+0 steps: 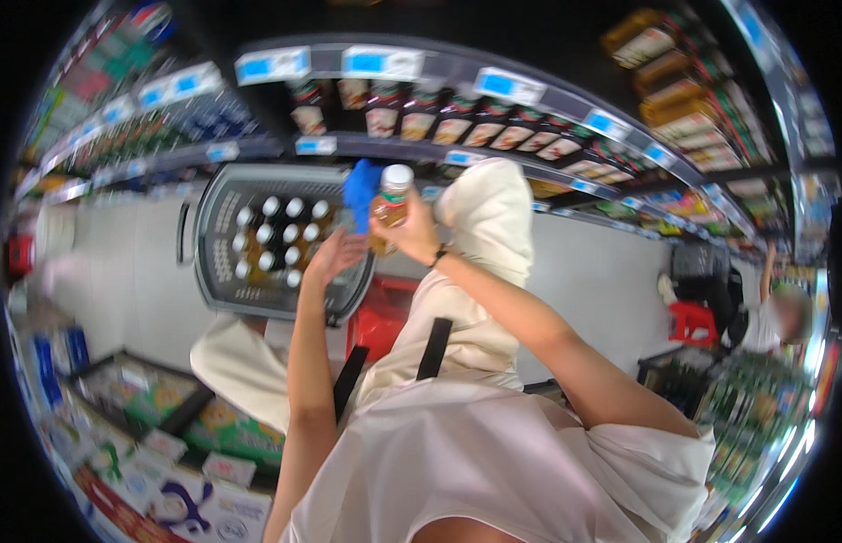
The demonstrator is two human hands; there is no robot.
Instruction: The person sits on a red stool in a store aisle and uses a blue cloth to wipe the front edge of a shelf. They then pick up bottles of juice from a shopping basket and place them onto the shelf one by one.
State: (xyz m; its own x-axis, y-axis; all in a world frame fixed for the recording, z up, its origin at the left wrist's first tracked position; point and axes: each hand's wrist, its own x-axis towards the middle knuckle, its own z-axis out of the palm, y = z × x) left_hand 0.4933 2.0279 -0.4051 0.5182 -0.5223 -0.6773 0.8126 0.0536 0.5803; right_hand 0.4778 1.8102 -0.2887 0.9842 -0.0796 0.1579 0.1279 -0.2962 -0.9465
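A plastic bottle of amber drink (392, 203) with a white cap is held upright in my right hand (413, 231), in front of the shelf. My left hand (336, 256) reaches over the right side of a grey plastic shopping basket (214, 285), fingers spread, with nothing plainly in it. Several white-capped bottles (265, 234), some dark and some amber, stand in that basket. A blue cloth (362, 193) lies or hangs just behind the held bottle; what bears it is hidden. Below my right hand, another amber thing is partly covered and blurred.
Ahead, store shelves with price tags (382, 63) hold a row of dark bottles (458, 119). A red plastic stool (380, 319) is between my knees. At the right, another person (760, 319) is near a red stool (692, 322) and a dark basket (699, 261). Boxed goods (190, 502) line the lower left.
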